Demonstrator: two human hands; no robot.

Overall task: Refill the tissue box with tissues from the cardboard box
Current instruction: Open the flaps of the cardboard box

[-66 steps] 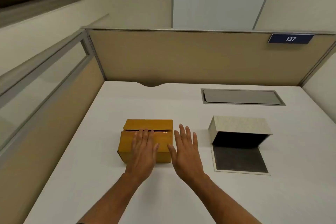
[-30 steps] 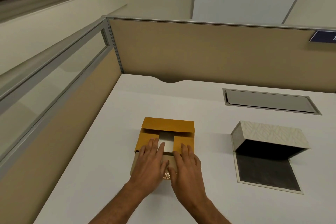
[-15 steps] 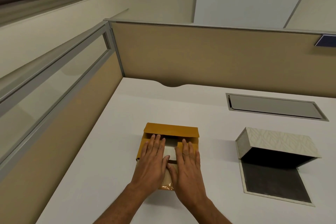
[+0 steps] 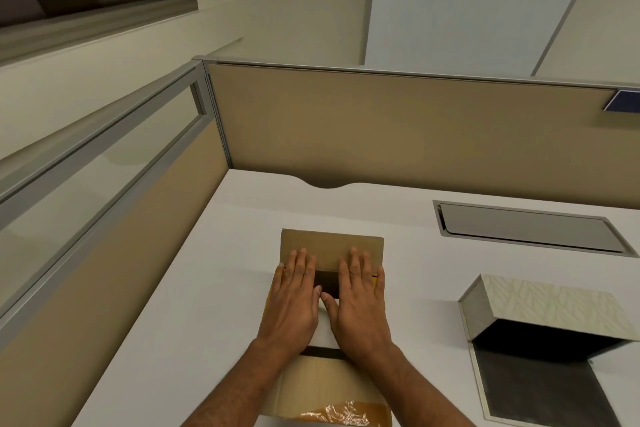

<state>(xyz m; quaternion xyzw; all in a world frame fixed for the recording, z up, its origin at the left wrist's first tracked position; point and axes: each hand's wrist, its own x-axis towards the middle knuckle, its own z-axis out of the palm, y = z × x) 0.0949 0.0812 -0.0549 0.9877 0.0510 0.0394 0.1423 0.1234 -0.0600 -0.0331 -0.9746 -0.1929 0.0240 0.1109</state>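
Both hands lay flat over the open top of the cardboard box, which stood on the white desk near its left side, closer to the near edge than to the far partition; the left hand rested palm down with its fingers straight and close together, their tips pressing on the far flap, which stood folded back and showed its plain brown inner face; the right hand lay just beside it in the same flat pose, thumbs nearly touching, its fingertips on the same flap further to the right; neither hand gripped anything, both were spread flat and simply pressed on the card. Between the two hands a dark opening into the box showed, with a strip of white just below it where the thumbs met; whether that white was the tissues could not be told. The near flap was folded out toward the person under the forearms, and a crumpled strip of clear brown tape clung to its near edge. The tissue box, pale with a leaf-like pattern, sat well apart to the right of the cardboard box; it was tipped open, its shell raised over a dark interior and its dark base panel lying flat on the desk toward the near edge. A grey recessed hatch lay in the desk beyond the tissue box; a blue sign sat on the partition at the far right.
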